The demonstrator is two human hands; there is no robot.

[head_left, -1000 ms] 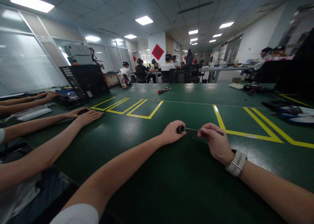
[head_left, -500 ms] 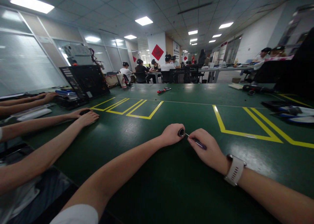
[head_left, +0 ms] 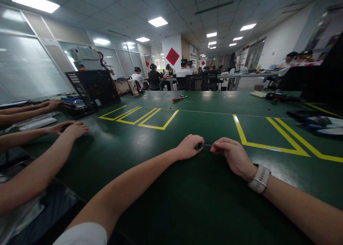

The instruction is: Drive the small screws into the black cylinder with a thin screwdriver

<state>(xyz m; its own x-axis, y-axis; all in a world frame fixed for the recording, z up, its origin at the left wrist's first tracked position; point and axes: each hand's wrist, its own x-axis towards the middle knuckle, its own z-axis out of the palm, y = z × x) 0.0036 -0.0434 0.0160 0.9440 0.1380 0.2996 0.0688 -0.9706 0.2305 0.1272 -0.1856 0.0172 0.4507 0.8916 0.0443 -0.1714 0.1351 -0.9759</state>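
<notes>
My left hand [head_left: 189, 147] is closed around a small dark cylindrical part [head_left: 199, 146]. Its round, ring-like end faces right, out of the fist. To the right, my right hand [head_left: 230, 152] pinches a thin screwdriver, with a pale watch on that wrist. Only the slim metal shaft [head_left: 208, 145] shows between the hands, lying level; the fingers hide the handle. The shaft's tip is at the rim of the dark part; whether it enters cannot be made out. Both hands are low over the green table [head_left: 171, 180].
On the left, a co-worker's hands [head_left: 76, 130] hold a dark object. Farther along stands an open computer case [head_left: 93, 87]. A red and black tool [head_left: 179, 98] lies beyond the yellow tape [head_left: 154, 127]. Pouches with tools [head_left: 321, 121] lie at the right.
My right hand has turned and drawn slightly right, so the screwdriver shaft is now level and its purple handle is hidden. The co-worker's hands have moved left.
</notes>
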